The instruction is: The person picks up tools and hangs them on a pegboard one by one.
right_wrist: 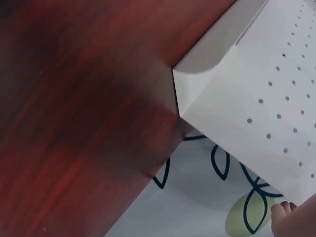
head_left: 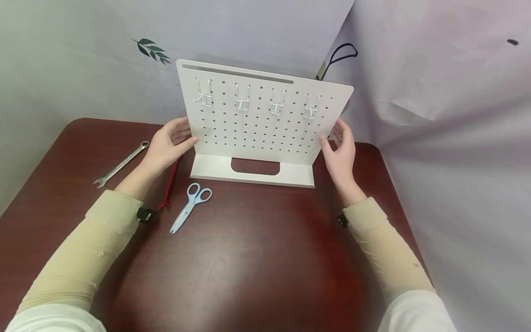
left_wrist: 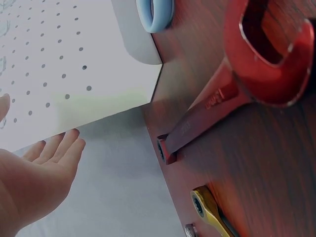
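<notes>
A white pegboard (head_left: 265,133) stands on its folded base at the back of the table, its upper part leaning toward me. Several white wire hooks (head_left: 242,103) hang in a row near its top. My left hand (head_left: 166,140) holds its left edge, thumb in front and fingers behind. On the opposite edge, my right hand (head_left: 342,154) grips the same way. The left wrist view shows the left fingers (left_wrist: 64,145) reaching past the board's edge. Only part of the right hand (right_wrist: 298,217) enters the right wrist view, at the lower right corner.
Light blue scissors (head_left: 188,207) lie in front of the board's left side. Beside the left forearm are a red wrench (head_left: 170,186) and a silver wrench (head_left: 121,164). A yellow wrench (left_wrist: 211,210) shows in the left wrist view. Behind the board, a black loop (head_left: 344,53) sticks up.
</notes>
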Available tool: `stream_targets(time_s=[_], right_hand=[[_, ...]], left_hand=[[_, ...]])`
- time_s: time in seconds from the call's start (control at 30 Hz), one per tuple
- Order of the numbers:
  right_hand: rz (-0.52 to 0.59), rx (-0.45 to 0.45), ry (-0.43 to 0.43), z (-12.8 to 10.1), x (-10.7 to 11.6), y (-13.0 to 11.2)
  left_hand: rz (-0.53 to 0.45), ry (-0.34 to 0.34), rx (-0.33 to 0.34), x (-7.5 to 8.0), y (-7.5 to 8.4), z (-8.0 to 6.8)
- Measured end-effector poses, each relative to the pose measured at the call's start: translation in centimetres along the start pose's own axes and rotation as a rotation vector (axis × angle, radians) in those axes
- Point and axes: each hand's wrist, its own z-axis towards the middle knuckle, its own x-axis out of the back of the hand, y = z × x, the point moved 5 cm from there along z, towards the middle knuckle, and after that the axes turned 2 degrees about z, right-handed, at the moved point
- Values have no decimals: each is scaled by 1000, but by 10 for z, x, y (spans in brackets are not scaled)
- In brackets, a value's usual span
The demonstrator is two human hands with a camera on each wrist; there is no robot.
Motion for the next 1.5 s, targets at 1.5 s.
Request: stream_targets(time_s=[1.5], right_hand=[[-327,538,-76,76,6,-78]], left_hand=[[48,-51,3,15,-13,-3]])
